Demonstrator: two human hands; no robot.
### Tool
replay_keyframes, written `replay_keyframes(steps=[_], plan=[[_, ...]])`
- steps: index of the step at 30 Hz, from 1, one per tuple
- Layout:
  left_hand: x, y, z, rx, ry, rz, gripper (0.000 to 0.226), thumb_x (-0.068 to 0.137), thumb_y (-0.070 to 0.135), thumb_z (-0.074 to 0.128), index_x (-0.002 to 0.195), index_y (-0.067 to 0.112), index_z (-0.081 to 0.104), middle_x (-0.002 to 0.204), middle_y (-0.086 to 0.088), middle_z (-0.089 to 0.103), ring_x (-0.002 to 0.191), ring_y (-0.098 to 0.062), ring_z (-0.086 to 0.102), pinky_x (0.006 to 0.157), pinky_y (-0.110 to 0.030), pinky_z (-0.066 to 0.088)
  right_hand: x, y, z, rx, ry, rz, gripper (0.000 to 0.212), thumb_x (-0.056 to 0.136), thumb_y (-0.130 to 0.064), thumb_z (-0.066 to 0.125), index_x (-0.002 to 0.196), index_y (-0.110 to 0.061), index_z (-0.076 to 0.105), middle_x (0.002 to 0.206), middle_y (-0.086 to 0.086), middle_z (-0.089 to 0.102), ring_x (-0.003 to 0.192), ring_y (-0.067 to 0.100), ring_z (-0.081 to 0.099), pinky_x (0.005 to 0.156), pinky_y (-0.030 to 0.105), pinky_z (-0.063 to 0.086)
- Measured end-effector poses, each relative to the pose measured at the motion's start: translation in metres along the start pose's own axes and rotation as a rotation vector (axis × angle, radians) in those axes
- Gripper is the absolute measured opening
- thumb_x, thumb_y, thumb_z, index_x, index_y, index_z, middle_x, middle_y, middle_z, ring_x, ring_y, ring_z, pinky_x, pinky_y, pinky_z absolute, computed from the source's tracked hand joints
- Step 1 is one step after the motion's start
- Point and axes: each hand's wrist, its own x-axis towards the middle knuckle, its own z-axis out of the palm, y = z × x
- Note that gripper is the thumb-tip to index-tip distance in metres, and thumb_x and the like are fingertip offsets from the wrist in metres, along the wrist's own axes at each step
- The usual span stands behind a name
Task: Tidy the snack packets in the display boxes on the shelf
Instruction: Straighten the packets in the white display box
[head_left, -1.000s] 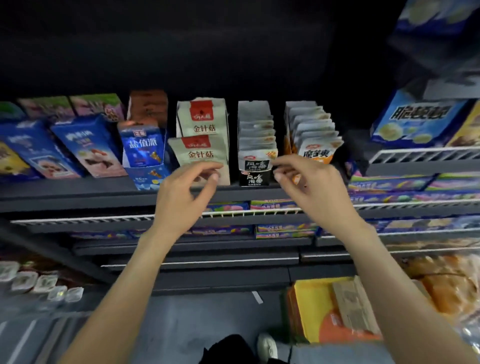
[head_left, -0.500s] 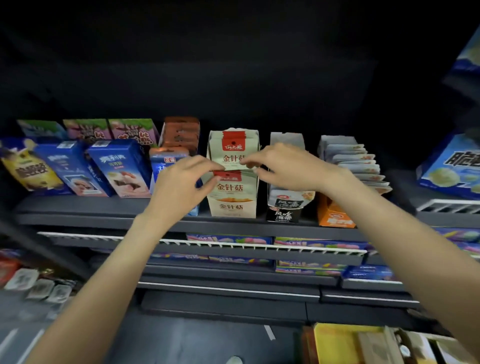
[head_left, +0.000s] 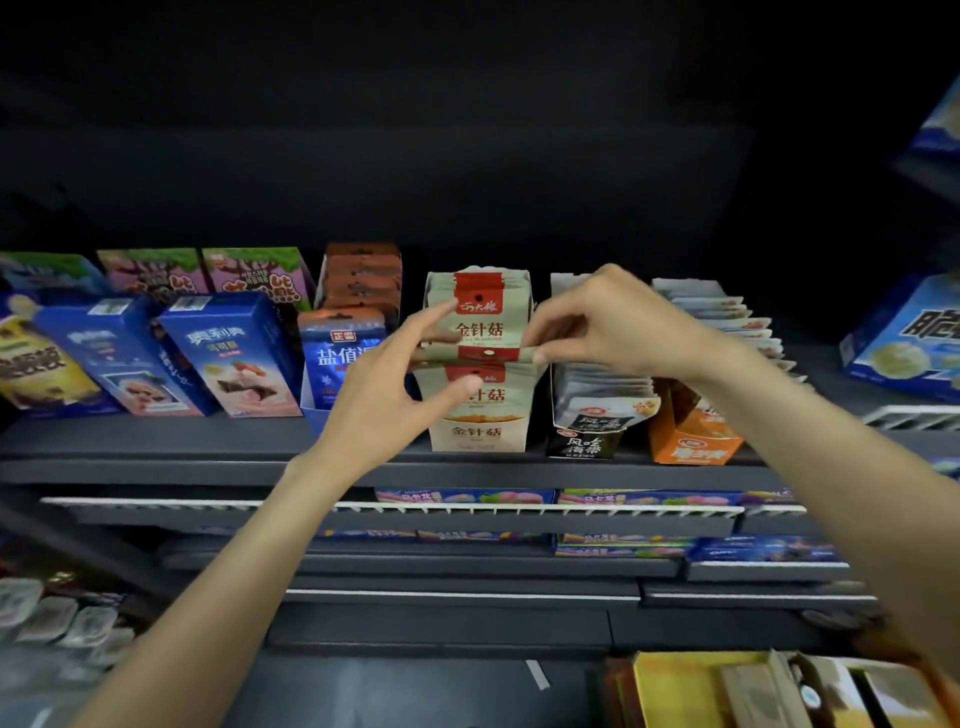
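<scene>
Up on the dark shelf (head_left: 156, 441), a beige display box (head_left: 480, 431) with red-topped packets stood about mid-row. Both hands were at that box. Left hand (head_left: 384, 395) came in from its left side, fingers stretched out toward the packets, thumb lying on the front packet (head_left: 480, 400); grip loose, not clamped on anything as far as visible. Right hand (head_left: 618, 322) came from the box's right side, fingers curled, pinching the end of a tilted packet (head_left: 485, 355) that lay crosswise over the front ones. Behind it a taller packet (head_left: 478, 312) stood upright in the same box. Just right of the beige box sat a black box (head_left: 584, 441) of grey packets, then an orange box (head_left: 693, 441). Just left of it, a blue box (head_left: 337, 364), with blue cartons (head_left: 228, 353) farther left.
</scene>
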Motion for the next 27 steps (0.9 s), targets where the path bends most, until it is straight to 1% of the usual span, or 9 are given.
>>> replay_keyframes(steps=[3,8,13,16,18,20,22,24,27], plan=[[-0.001,0.000,-0.001,-0.159,-0.013,-0.058,0.061,0.082,0.065,0.046,0.138,0.042,0.036,0.120,0.032,0.053,0.111,0.009,0.053,0.087,-0.009,0.043,-0.002,-0.007,-0.013,0.088,0.093,0.001,0.009,0.086,-0.021,0.069,0.093,-0.025,0.070,0.086,-0.022,0.065,0.083,-0.004,0.064,0.074,0.013,0.051],[0.004,-0.002,-0.004,-0.296,0.049,-0.182,0.043,0.091,0.053,0.049,0.130,0.036,0.044,0.115,0.023,0.058,0.106,0.012,0.054,0.083,-0.006,0.042,-0.001,-0.014,-0.024,0.039,0.581,0.035,0.007,0.097,-0.019,0.052,0.102,-0.015,0.056,0.090,-0.002,0.065,0.072,0.014,0.068,0.061,0.038,0.057],[0.026,0.001,-0.011,-0.402,0.112,-0.224,0.024,0.090,0.023,0.061,0.111,0.035,0.055,0.109,0.017,0.063,0.102,0.002,0.060,0.086,-0.019,0.049,0.007,-0.014,-0.025,0.215,0.803,0.087,0.006,0.097,-0.010,0.052,0.101,-0.013,0.054,0.093,-0.004,0.064,0.080,0.007,0.069,0.059,0.028,0.059],[0.038,0.002,-0.017,-0.450,0.206,-0.210,0.019,0.088,0.017,0.064,0.098,0.033,0.061,0.100,0.014,0.068,0.095,-0.004,0.064,0.086,-0.030,0.054,0.013,-0.012,-0.025,0.332,0.829,0.158,0.007,0.096,-0.008,0.052,0.097,-0.015,0.051,0.090,-0.013,0.061,0.080,-0.003,0.067,0.062,0.023,0.058],[0.041,0.003,-0.020,-0.396,0.284,-0.170,0.012,0.088,0.016,0.064,0.095,0.027,0.063,0.094,0.013,0.068,0.088,-0.002,0.065,0.080,-0.029,0.055,0.013,-0.012,-0.026,0.356,0.830,0.174,0.006,0.096,-0.009,0.052,0.097,-0.015,0.053,0.089,-0.013,0.060,0.084,-0.003,0.066,0.066,0.022,0.058],[0.040,0.004,-0.023,-0.329,0.420,-0.116,0.008,0.089,0.016,0.063,0.096,0.021,0.063,0.091,0.009,0.067,0.079,-0.002,0.064,0.072,-0.028,0.055,0.011,-0.009,-0.028,0.173,0.824,0.187,0.006,0.095,-0.015,0.056,0.099,-0.018,0.060,0.089,-0.011,0.061,0.085,0.004,0.064,0.072,0.026,0.055],[0.036,0.005,-0.028,-0.311,0.556,-0.012,0.009,0.089,0.012,0.063,0.097,0.018,0.063,0.094,0.000,0.065,0.074,-0.004,0.065,0.067,-0.029,0.057,0.006,-0.007,-0.030,0.059,0.782,0.214,0.008,0.094,-0.019,0.057,0.097,-0.021,0.065,0.082,-0.012,0.062,0.077,0.007,0.061,0.068,0.024,0.050],[0.031,0.003,-0.035,-0.248,0.628,0.197,0.012,0.088,0.005,0.064,0.097,0.013,0.064,0.097,-0.001,0.061,0.075,-0.005,0.066,0.067,-0.024,0.056,0.001,-0.010,-0.031,0.351,0.683,0.232,0.012,0.097,-0.018,0.053,0.093,-0.022,0.064,0.074,-0.008,0.068,0.066,0.008,0.064,0.061,0.022,0.050],[0.026,-0.005,-0.045,0.017,0.623,0.494,0.014,0.083,-0.002,0.065,0.096,0.003,0.067,0.096,-0.004,0.062,0.093,0.004,0.059,0.077,-0.013,0.049,-0.006,-0.013,-0.034,0.842,0.536,0.262,0.022,0.100,-0.019,0.046,0.100,-0.015,0.067,0.086,0.000,0.074,0.081,0.011,0.071,0.066,0.019,0.054]])
